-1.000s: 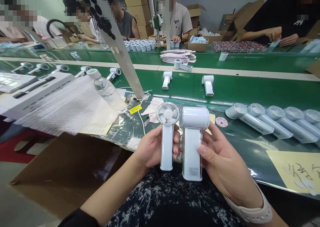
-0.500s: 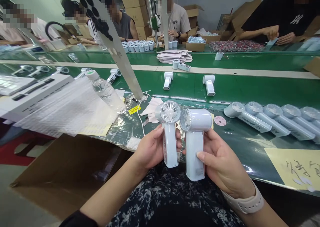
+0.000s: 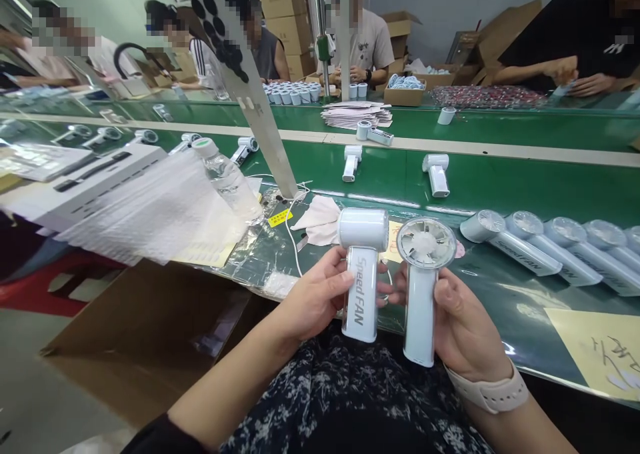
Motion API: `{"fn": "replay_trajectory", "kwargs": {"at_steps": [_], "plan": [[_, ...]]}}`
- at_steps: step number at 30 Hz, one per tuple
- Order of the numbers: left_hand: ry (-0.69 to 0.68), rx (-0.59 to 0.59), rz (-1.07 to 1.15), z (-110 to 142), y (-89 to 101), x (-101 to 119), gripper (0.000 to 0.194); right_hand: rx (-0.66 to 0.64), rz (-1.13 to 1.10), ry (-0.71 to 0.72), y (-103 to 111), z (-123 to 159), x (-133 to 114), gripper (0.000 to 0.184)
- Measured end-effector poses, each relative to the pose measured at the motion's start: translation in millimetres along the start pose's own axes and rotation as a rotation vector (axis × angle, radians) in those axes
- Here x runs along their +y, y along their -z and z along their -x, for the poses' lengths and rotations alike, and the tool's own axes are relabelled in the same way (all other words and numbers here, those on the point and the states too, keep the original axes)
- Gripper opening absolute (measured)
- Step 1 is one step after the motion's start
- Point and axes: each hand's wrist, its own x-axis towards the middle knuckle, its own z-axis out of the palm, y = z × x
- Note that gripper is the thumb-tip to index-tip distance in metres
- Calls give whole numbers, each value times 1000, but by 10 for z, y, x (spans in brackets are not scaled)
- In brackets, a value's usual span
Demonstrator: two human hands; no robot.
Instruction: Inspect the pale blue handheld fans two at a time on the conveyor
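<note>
Over my lap I hold two white hand-held fans upright. My left hand (image 3: 315,301) is wrapped round the handle of the left fan (image 3: 361,274), whose side, printed "Speed FAN", faces me. Round the right fan (image 3: 423,287) closes my right hand (image 3: 463,327), and this fan's round bladed face points at me. The two fans stand side by side, a little apart. A pale watch band sits on my right wrist.
A row of several fans (image 3: 545,251) lies on the green bench to my right, beside a yellow handwritten sheet (image 3: 600,354). A water bottle (image 3: 227,181), bubble wrap (image 3: 150,207) and a cloth (image 3: 320,217) lie to the left. More fans ride the green conveyor (image 3: 500,181); several people work beyond it.
Both fans have been turned about their handles: the left one now shows its printed side instead of its blades, the right one now shows its blades. Both hands shifted slightly right.
</note>
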Motion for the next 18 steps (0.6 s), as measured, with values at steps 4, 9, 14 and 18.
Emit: {"fn": "replay_trajectory", "kwargs": {"at_steps": [4,9,14,18], "plan": [[-25,-11,-62,11,-6,27,42,35,1,45,30,2,16,26],[-52,-21,-100,4,-1,36,47,62,-13,53,13,-19,53,30],[-43,10,-81,-27,23,-3,42,181,-4,47,-17,-40,75,35],[-27,-3,-8,-59,53,-22,38,201,-20,24,-60,-30,62,42]]}}
